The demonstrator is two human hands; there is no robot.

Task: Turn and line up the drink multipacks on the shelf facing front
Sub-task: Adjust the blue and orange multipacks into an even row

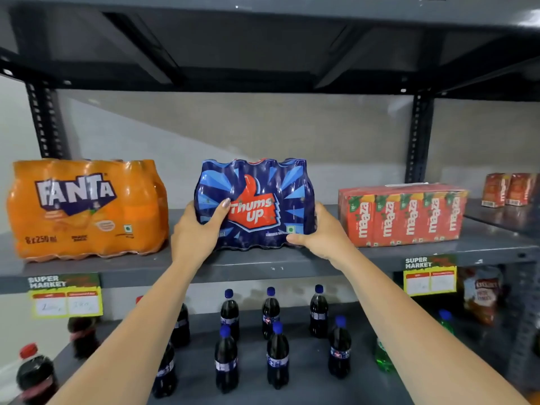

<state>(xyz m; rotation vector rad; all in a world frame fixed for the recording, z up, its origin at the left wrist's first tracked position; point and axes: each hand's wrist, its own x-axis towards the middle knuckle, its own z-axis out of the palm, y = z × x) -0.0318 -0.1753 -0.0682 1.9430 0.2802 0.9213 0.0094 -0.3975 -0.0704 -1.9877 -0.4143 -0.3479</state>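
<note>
A blue Thums Up multipack [257,188] stands in the middle of the grey shelf [263,263], its logo facing me. My left hand [198,229] grips its lower left side, thumb across the front. My right hand [318,229] holds its lower right corner. An orange Fanta multipack [84,209] sits to the left, logo forward, turned slightly. On the right, a red Maaza carton multipack [403,214] stands with its printed side to the front, angled a little.
More Maaza cartons [508,190] sit on the adjoining shelf at far right. Below, several dark cola bottles [271,314] stand on the lower shelf, with green bottles [382,358] to the right. Yellow price tags [67,296] hang from the shelf edge. An upper shelf [263,39] hangs overhead.
</note>
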